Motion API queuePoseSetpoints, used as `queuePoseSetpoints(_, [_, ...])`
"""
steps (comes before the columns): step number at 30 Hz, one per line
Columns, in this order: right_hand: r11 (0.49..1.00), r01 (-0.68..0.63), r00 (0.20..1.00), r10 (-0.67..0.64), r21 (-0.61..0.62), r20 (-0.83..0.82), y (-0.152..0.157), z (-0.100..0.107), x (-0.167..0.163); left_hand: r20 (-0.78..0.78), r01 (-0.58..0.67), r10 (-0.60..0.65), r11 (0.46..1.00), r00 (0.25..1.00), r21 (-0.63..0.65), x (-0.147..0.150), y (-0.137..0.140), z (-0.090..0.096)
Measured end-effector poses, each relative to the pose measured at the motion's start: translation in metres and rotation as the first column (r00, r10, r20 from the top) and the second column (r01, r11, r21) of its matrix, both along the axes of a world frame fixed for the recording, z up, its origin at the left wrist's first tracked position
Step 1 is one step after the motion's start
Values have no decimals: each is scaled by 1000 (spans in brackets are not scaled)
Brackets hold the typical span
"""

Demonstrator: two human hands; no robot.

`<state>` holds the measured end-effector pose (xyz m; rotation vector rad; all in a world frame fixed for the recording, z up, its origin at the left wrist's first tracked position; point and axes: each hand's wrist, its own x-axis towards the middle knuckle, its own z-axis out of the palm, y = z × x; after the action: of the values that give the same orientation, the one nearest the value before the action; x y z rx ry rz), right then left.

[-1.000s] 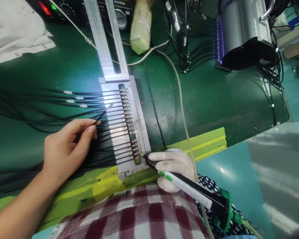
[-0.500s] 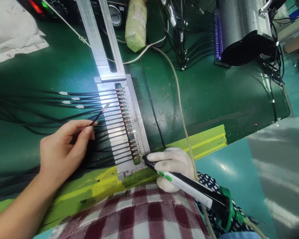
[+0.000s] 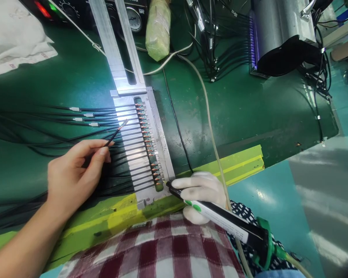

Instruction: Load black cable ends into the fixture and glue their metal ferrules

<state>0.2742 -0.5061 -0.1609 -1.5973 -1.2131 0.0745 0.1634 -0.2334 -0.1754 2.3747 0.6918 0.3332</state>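
Note:
Between thumb and forefinger, my left hand [image 3: 77, 172] pinches a black cable [image 3: 115, 135] whose stripped, metal-tipped end points up and right over the metal fixture [image 3: 127, 154]. Several black cables lie side by side across that fixture, their small connector ends [image 3: 147, 135] lined up along its slot. My right hand [image 3: 204, 193], in a white glove, is wrapped round a dispensing syringe [image 3: 220, 220] with a black and white barrel. The syringe's tip is at the lower right end of the connector row; whether it touches a connector I cannot tell.
A slotted metal arm [image 3: 118, 50] rises from the fixture's top. A pale hose [image 3: 205, 104] crosses the green table [image 3: 234, 116]. At upper right stands a metal housing [image 3: 281, 34] with cables and purple light. A wrapped yellowish bundle [image 3: 158, 34] and white cloth [image 3: 14, 38] lie at the back.
Almost nothing differs. Both hands keep their places, the left on the cable and the right on the syringe; the view has shifted very slightly.

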Motion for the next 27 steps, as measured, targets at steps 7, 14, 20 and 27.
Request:
queuePoseSetpoints(7, [1000, 13, 1000, -13, -12, 4, -1, -2, -2, 5, 11, -11, 1000, 1000, 22, 1, 0, 0])
queuePoseSetpoints(14, [1000, 6, 1000, -6, -17, 22, 0, -1, 0, 7, 1, -1, 1000, 1000, 12, 1, -1, 1])
queuePoseSetpoints(20, [1000, 9, 1000, -9, -4, 7, 2, 0, 1, 3, -6, 5, 1000, 1000, 16, 2, -2, 2])
queuePoseSetpoints(27, [1000, 8, 1000, -8, -7, 9, 2, 0, 1, -8, -2, 2, 1000, 1000, 18, 3, -3, 2])
